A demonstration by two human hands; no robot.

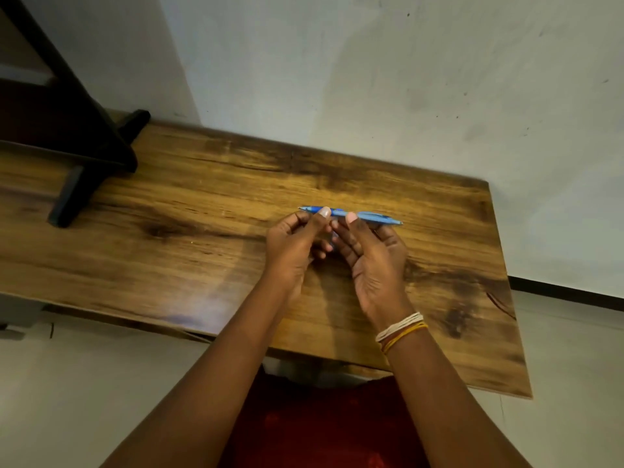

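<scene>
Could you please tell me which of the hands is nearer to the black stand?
Left. The left hand pinches the blue pen near its left end, on the side toward the black stand; the right hand holds the pen's right half, farther away.

Wooden table (202,204) with black stand (67,197)
</scene>
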